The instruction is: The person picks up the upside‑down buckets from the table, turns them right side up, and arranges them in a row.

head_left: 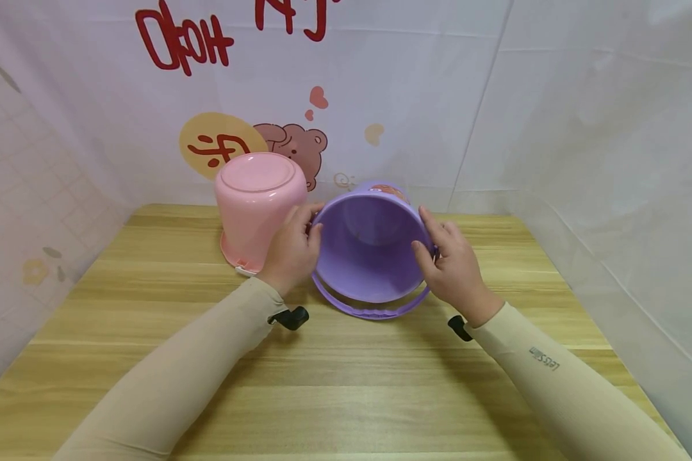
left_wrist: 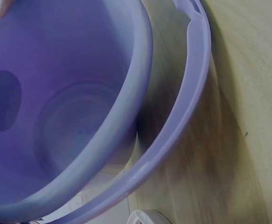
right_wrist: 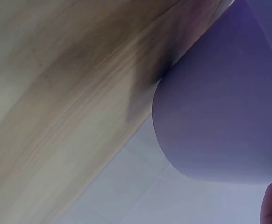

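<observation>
A purple bucket (head_left: 369, 256) is tipped so that its mouth faces me, its handle (head_left: 375, 314) hanging below the rim. My left hand (head_left: 294, 246) grips the rim on the left side, thumb at the mouth. On the opposite side my right hand (head_left: 452, 266) holds the rim, its thumb over the edge. In the left wrist view the bucket's inside (left_wrist: 80, 126) and the curved handle (left_wrist: 182, 107) fill much of the picture. The right wrist view has the bucket's outer wall (right_wrist: 215, 107) and a fingertip (right_wrist: 271, 205) beside it.
An upside-down pink bucket (head_left: 259, 211) stands just left of the purple one, partly behind my left hand. The wood-grain table (head_left: 346, 397) meets a white printed sheet (head_left: 415, 102) at the back. More white sheeting hangs on both sides.
</observation>
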{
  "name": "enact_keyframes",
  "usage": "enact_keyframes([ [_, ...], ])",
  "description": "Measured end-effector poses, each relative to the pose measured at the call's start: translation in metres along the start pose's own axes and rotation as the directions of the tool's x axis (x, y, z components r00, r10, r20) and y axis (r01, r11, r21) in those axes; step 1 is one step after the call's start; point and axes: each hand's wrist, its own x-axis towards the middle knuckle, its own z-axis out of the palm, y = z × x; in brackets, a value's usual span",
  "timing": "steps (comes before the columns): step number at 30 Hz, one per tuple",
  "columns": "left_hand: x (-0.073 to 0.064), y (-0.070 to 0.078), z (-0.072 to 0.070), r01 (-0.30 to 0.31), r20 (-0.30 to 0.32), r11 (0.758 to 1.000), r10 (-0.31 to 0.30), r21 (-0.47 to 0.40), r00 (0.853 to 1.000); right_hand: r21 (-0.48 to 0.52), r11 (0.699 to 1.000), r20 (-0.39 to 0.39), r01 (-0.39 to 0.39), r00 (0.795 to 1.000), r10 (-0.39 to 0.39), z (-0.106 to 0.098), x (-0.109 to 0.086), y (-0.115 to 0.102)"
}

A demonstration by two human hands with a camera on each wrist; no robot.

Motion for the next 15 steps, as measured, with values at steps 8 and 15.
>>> enact_keyframes([
  [8,0.0001,-0.0030,-0.0015,-0.008,0.000,1.000,0.008,0.013,1.000,0.014,1.000,0.040,0.002,0.999,-0.003,0.0002,0.0008,-0.0016],
  [15,0.0028,-0.0032,-0.0042,-0.003,0.012,1.000,0.003,-0.019,1.000,-0.013,1.000,0.074,-0.018,0.997,0.019,-0.0031,0.0049,-0.0062],
])
